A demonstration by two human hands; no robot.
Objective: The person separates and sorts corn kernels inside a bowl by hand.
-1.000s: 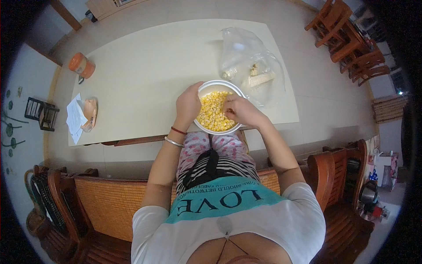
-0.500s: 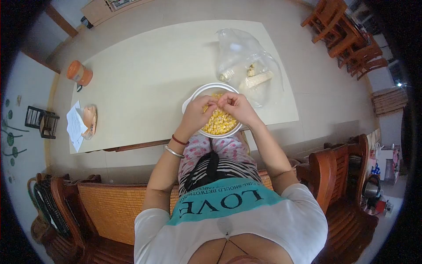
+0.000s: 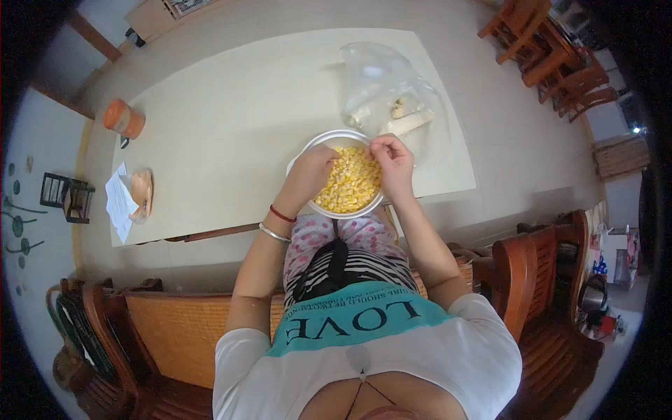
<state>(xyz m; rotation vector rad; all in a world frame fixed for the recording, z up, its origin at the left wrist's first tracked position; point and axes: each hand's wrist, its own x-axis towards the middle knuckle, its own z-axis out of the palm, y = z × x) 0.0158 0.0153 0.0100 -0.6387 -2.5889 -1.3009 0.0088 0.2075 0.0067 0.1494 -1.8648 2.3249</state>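
Yellow corn kernels fill much of a white bowl that sits at the table's near edge, above my lap. My left hand reaches over the bowl's left side, its curled fingertips down at the kernels; what they hold, if anything, is hidden. At the right rim, my right hand is closed in a pinch, and I cannot make out anything between the fingertips. Beyond it, a pale stripped corn cob lies with smaller cob pieces at a clear plastic bag.
The bowl is on a pale table. At its left end are an orange container, white papers and a peach-coloured packet. A wooden bench is behind me, and wooden chairs stand far right.
My hands were together above the kernels and have moved apart. The left has dropped toward the kernels on the left side, while the right has shifted right to the rim.
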